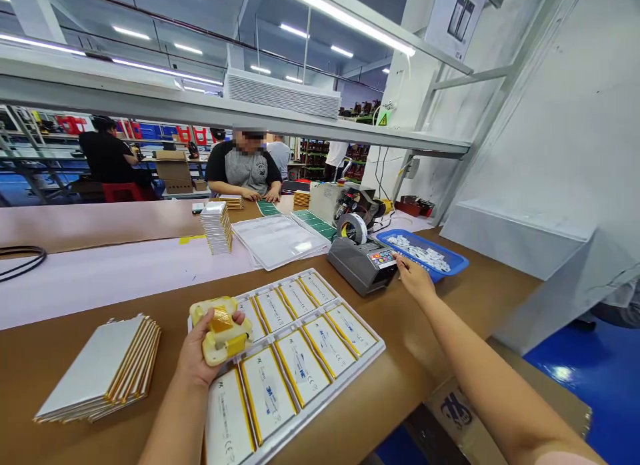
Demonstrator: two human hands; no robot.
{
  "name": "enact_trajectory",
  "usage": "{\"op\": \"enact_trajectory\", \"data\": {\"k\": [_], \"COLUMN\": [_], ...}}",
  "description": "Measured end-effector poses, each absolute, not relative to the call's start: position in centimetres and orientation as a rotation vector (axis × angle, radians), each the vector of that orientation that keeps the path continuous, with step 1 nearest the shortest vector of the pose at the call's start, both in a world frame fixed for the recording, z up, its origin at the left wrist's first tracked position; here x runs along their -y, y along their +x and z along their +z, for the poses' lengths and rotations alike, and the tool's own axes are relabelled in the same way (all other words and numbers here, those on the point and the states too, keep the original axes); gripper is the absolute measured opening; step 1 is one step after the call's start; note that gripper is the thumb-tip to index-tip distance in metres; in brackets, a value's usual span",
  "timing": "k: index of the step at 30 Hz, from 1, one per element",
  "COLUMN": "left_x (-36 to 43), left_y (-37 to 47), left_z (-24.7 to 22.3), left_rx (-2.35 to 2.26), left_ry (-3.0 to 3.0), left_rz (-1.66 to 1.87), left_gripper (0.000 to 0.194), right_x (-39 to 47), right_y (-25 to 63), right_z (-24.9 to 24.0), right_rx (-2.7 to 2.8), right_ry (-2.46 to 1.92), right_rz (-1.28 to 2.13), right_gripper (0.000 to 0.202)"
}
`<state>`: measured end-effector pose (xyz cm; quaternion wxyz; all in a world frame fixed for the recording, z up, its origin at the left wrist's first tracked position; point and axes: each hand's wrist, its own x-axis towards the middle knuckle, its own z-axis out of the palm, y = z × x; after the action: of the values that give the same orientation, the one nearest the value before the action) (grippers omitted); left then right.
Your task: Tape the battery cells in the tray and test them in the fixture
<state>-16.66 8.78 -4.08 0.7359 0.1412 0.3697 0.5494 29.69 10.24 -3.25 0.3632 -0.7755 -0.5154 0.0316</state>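
Note:
My left hand (pixel 196 353) is wrapped round a cream plastic block with yellow tape on it (pixel 215 353), held above the left edge of a white tray (pixel 320 397). Flat silver battery packs (pixel 267 390) with yellow edges lie in two rows in that tray, several bearing blue-printed strips. On the right, my right hand (pixel 416 279) is at the front of a grey automatic tape dispenser (pixel 354 266), beside its coloured buttons. Its thumb and fingers are drawn together; whatever they hold is too small to make out. A tape roll (pixel 353 229) sits on top of the dispenser.
Stacked battery packs (pixel 95 368) lie at left, with another stack (pixel 216 226) farther back. Behind the dispenser is a blue basket (pixel 457 263) of small white pieces. White trays (pixel 280 241) lie mid-table. A person (pixel 245 168) works opposite, under a shelf beam (pixel 280 121).

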Motion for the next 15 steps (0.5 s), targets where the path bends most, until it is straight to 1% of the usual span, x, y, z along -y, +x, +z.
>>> {"op": "enact_trajectory", "data": {"k": [2,4,7,12,14,15], "left_x": [-8.7,-8.7,-8.6,-8.4,-8.3,-8.2], "left_y": [-16.5,-16.5,-16.6,-16.8,-16.7,-16.7], "left_z": [-3.9,-3.7,-3.6,-3.7,-3.6,-3.6], "left_rx": [-0.823,-0.828,-0.826,-0.789,-0.789,-0.791], "left_ry": [0.321,0.336,0.353,0.337,0.348,0.349], "left_rz": [1.209,1.214,1.224,1.221,1.23,1.233], "left_gripper": [0.035,0.035,0.035,0.035,0.035,0.035], "right_x": [-10.3,-10.1,-9.4,-7.7,-7.6,-7.7], "right_y": [30.0,30.0,29.6,27.1,25.7,25.1], "right_z": [-3.2,-3.2,-3.9,-6.6,-7.1,-7.1], "right_rx": [1.362,1.378,1.197,0.453,0.352,0.334], "right_ry": [-2.019,-1.943,-1.699,-1.304,-1.159,-1.124], "right_rz": [0.057,0.114,0.395,0.958,1.138,1.162], "right_gripper": [0.047,0.047,0.048,0.042,0.04,0.04]}}
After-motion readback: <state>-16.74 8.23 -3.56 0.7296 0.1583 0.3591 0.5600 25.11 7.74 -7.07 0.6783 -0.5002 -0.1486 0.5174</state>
